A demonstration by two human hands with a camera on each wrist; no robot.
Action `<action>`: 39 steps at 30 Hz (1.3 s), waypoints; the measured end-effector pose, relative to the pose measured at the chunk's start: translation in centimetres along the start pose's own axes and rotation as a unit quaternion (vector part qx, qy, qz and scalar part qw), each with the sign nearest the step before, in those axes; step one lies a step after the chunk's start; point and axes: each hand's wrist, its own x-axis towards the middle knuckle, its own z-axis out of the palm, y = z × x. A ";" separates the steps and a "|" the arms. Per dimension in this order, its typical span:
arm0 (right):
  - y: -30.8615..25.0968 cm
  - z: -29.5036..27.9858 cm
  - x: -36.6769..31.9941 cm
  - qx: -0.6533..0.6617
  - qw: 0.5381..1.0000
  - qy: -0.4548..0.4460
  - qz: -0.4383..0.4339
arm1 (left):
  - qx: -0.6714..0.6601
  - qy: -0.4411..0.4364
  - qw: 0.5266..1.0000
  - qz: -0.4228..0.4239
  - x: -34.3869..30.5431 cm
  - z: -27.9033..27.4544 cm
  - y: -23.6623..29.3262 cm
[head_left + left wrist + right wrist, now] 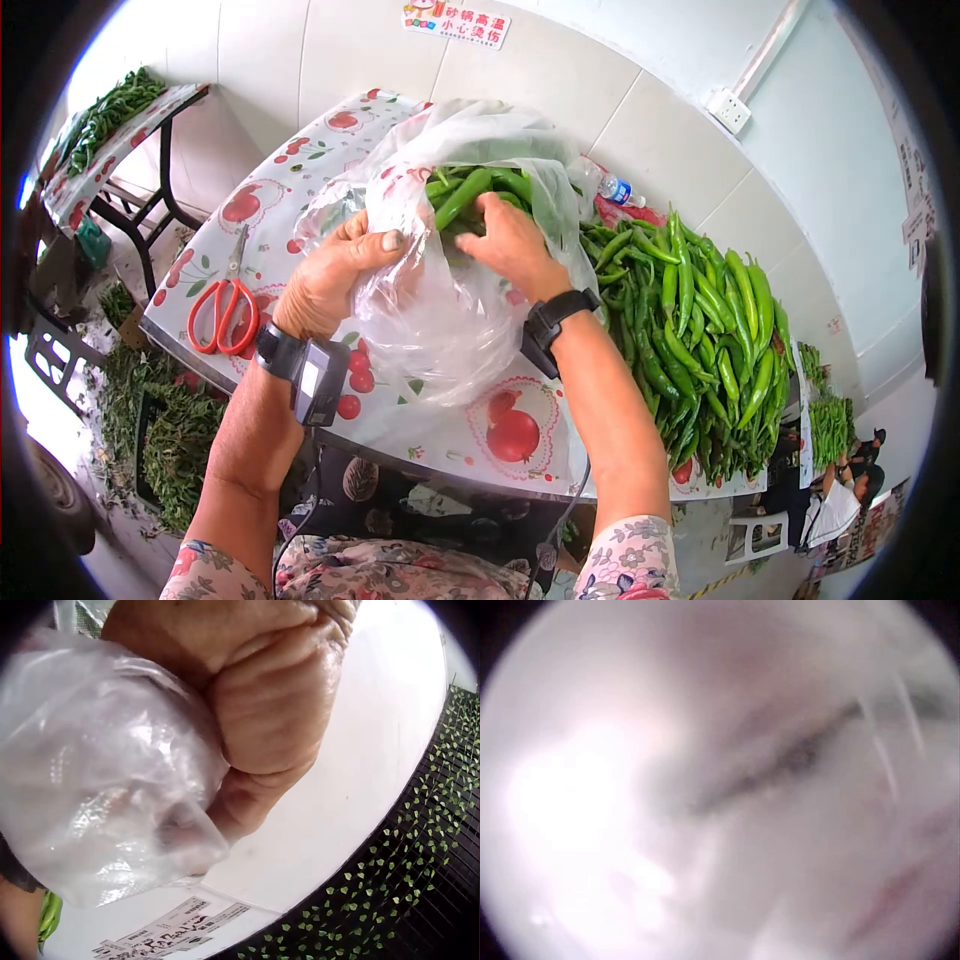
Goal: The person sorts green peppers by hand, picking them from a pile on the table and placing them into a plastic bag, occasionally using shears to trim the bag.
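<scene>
A clear plastic bag [440, 320] with long green peppers [465, 195] in its mouth stands on the table in the head view. My left hand [345, 265] grips the bag's near left rim, thumb on the outside. Crumpled film of the bag [105, 772] fills much of the left wrist view beside the palm [277, 712]. Inside the bag's mouth, my right hand [510, 250] has its fingers bent round peppers, the thumb lower and partly behind film. Whitish blur covers the right wrist view.
A large heap of green peppers [690, 340] lies at the right of the patterned tablecloth [440, 440]. Red-handled scissors [225, 310] lie at the left, and a bottle [615, 188] lies behind the heap. Another table [140, 125] with greens stands far left.
</scene>
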 end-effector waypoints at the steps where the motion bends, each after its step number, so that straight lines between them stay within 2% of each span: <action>1: 0.7 1.3 -0.1 -0.028 0.999 0.034 -0.025 | 0.002 -0.002 1.000 -0.003 -0.1 0.0 0.1; 2: 1.7 2.7 0.1 -0.056 0.995 0.069 -0.051 | 0.004 -0.003 1.000 0.001 0.0 0.0 0.0; 3: 2.1 3.6 0.5 -0.088 0.979 0.125 -0.134 | 0.006 -0.004 1.000 0.006 0.1 0.1 -0.1; 6: 1.8 4.0 1.1 -0.051 0.998 0.013 -0.018 | 0.007 -0.001 1.000 0.009 0.0 0.1 -0.1; 9: 1.3 3.8 0.9 -0.011 1.000 -0.002 0.005 | 0.003 0.011 1.000 0.014 -0.1 0.3 0.1; 12: 0.9 3.4 0.1 -0.037 0.997 -0.017 -0.067 | -0.006 0.004 1.000 0.009 -0.1 0.2 0.2; 18: -1.7 0.5 -4.0 -0.165 0.977 -0.133 -0.038 | -0.009 0.001 1.000 0.028 0.0 -0.1 0.3; 21: -2.1 -2.0 -5.7 -0.079 0.976 -0.195 -0.060 | -0.014 0.005 0.999 0.032 -0.1 0.2 0.2; 24: -3.5 -4.4 -5.5 0.044 0.995 -0.072 0.048 | 0.001 0.026 0.999 0.031 -0.1 0.0 -0.2; 25: -1.8 -3.5 -4.9 0.003 0.999 0.034 -0.039 | 0.009 0.035 0.999 0.033 0.0 -0.1 -0.4; 29: 0.8 -1.3 -2.5 -0.053 0.978 0.048 -0.196 | 0.005 0.018 0.999 0.027 0.2 -0.1 -0.5; 30: -0.5 0.1 -2.7 -0.041 0.995 -0.037 -0.088 | 0.011 0.035 0.999 0.035 0.2 -0.1 -0.4; 32: -1.2 -0.2 -3.4 -0.024 0.998 -0.031 -0.052 | 0.021 0.070 0.996 0.052 -0.1 0.0 -0.4; 35: -0.1 -0.6 -3.6 0.015 0.997 -0.077 0.016 | 0.011 0.025 0.999 0.027 -0.2 -0.2 0.0; 36: 0.2 -0.8 -4.0 -0.035 0.996 -0.083 0.007 | 0.010 0.008 1.000 0.015 -0.2 -0.4 -0.2; 38: 0.5 -0.6 -5.2 -0.132 0.987 -0.097 -0.009 | 0.012 0.045 0.999 0.011 0.0 -0.3 -0.5; 39: 0.7 -0.1 -6.2 -0.150 0.987 -0.042 -0.032 | 0.013 0.042 0.999 0.016 0.0 -0.2 -0.5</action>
